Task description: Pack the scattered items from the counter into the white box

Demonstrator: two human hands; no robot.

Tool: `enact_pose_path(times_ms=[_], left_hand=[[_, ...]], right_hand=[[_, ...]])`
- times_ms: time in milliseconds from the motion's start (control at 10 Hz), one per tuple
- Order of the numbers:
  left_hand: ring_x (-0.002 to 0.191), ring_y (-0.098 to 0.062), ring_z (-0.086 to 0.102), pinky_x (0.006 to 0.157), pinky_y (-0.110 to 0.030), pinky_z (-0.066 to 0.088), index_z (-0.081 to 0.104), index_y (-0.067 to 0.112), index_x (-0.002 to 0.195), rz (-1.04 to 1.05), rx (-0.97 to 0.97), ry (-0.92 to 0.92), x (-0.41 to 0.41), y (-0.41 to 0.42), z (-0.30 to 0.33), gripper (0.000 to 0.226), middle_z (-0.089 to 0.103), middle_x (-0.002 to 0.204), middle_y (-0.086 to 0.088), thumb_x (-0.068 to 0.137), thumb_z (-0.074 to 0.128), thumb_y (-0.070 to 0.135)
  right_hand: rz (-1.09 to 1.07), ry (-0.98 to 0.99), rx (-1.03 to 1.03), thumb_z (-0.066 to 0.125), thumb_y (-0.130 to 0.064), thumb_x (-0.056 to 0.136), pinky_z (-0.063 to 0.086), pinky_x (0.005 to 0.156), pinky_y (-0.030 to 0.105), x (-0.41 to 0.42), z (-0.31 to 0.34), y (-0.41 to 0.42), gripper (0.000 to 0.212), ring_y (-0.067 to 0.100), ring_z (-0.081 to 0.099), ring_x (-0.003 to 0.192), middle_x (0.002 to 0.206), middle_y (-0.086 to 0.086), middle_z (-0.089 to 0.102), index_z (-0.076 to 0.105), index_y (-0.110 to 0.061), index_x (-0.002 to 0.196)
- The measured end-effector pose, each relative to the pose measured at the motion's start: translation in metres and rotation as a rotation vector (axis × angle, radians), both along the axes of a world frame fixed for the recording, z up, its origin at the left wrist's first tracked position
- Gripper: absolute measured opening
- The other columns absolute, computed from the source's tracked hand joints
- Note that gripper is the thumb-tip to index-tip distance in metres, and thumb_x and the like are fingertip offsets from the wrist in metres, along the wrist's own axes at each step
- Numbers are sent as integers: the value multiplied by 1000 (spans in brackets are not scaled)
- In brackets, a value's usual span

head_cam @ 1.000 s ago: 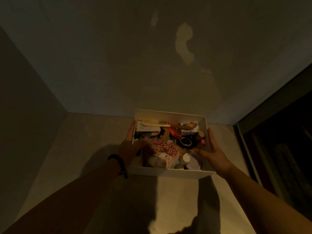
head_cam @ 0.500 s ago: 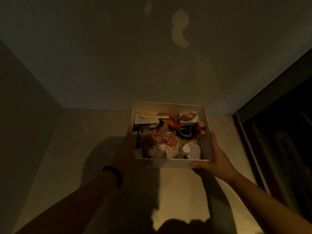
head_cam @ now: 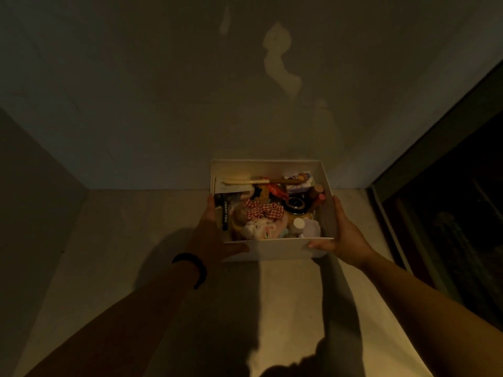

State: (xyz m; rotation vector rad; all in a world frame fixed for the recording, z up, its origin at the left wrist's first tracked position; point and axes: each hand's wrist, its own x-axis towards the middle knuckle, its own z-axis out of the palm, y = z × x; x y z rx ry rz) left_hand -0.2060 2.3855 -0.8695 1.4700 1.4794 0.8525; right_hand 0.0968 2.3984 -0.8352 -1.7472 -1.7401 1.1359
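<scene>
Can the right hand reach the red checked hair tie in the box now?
Probably not at once: the right hand grips the white box by its side. The hair tie lies uncovered on top.

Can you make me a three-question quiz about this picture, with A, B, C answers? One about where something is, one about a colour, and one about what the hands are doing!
1. Where is the checked scrunchie?
A. in the white box
B. on the counter
C. on a wrist

2. What colour is the wristband?
A. white
B. black
C. red

3. What are the left hand and right hand doing?
A. waving
B. clapping
C. holding the box's sides

Answers: 1 A, it lies among the packed things. 2 B, it looks dark. 3 C, one hand holds each side.
</scene>
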Motion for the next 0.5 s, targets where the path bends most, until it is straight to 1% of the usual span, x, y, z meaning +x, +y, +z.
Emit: enact_pose_path(times_ms=[100, 200, 300, 400, 500], left_hand=[[125, -17, 46, 94, -47, 48, 10, 29, 144, -28, 22, 9, 0, -1, 1, 130, 44, 138, 3, 44, 93, 34], [125, -16, 46, 94, -48, 47, 14, 29, 143, -73, 20, 8, -4, -2, 6, 126, 44, 138, 3, 45, 93, 29], [132, -22, 36, 102, -48, 39, 15, 19, 145, -88, -4, 152, -9, -4, 18, 124, 35, 143, -5, 48, 91, 35], [138, -29, 22, 110, -47, 28, 16, 12, 146, -57, -40, 357, -12, -17, 42, 114, 23, 149, -13, 60, 82, 46], [143, -25, 1, 116, -39, 9, 0, 12, 148, -42, -149, 519, -12, -41, 83, 104, 1, 156, -10, 77, 65, 52]], right_hand=[[11, -15, 15, 86, -58, 42, 42, 99, 40, 0, 0, 0, 116, 10, 39, 127, 133, -25, 40, 5, -73, 124], [12, -13, -8, 88, -48, 48, 42, 101, 43, 1, 1, 1, 119, 15, 38, 131, 143, -16, 37, 8, -62, 134], [-24, -73, -34, 88, -38, 55, 43, 97, 40, 1, 2, -2, 111, 20, 41, 131, 146, -5, 39, 17, -45, 140], [-21, -95, 40, 79, -36, 70, 44, 85, 28, -2, 16, -17, 80, 18, 51, 120, 133, -4, 50, 34, -32, 136], [-47, -198, 51, 64, -42, 84, 42, 88, 23, -6, 47, -38, 58, 20, 50, 122, 134, -3, 49, 39, -27, 134]])
